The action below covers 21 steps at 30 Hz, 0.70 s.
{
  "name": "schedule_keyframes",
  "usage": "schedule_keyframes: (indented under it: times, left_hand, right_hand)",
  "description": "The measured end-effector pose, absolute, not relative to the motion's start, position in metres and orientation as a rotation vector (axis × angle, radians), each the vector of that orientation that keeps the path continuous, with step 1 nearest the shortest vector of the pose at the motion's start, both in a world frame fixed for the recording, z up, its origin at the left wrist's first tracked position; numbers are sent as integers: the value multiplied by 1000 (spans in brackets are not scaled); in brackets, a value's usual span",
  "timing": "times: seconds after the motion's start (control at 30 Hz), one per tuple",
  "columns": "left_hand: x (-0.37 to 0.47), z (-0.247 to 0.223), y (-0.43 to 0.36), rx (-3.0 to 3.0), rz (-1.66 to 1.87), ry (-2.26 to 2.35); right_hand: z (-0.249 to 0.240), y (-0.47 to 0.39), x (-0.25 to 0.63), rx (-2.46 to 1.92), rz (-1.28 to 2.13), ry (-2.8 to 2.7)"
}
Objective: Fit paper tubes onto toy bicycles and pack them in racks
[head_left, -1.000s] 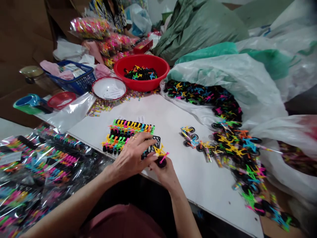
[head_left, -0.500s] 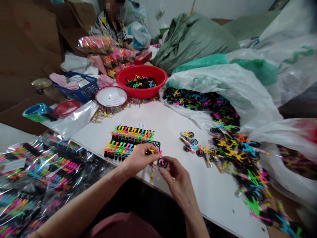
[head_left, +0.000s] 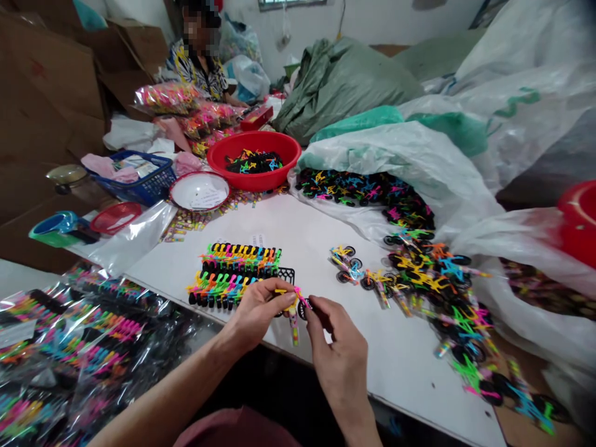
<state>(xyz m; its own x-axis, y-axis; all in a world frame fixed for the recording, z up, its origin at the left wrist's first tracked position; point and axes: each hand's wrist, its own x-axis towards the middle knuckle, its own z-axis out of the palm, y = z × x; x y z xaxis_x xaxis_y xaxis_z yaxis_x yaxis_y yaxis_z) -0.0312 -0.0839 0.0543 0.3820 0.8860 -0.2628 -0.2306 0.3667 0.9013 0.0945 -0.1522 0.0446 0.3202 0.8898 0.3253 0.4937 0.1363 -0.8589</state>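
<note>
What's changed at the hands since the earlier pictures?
The left hand has drawn off the toy rows toward the near edge and pinches a yellow toy piece. The pink part, upright before, now slants at the right hand's fingertips. Rows and red basin stayed put.

Pale wall (head_left: pixel 386 23) | window edge (head_left: pixel 293 4), top | brown cardboard boxes (head_left: pixel 46 105), left | white tabletop (head_left: pixel 307 226)

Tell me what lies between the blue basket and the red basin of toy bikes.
A red-rimmed white bowl holding papers, with something pink behind it, lies between the basket and basin in the head view.
</note>
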Motion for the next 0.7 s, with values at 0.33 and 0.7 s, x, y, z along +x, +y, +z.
schedule_keyframes:
  times: [0.33,0.7]
  left_hand:
    - [-26,48,-86,782,878,868]
    - [-26,50,-78,864,846,797]
  right_hand:
    - [51,-149,98,-1490,781,-1034]
    - [39,-153,117,-1364,1237,-987]
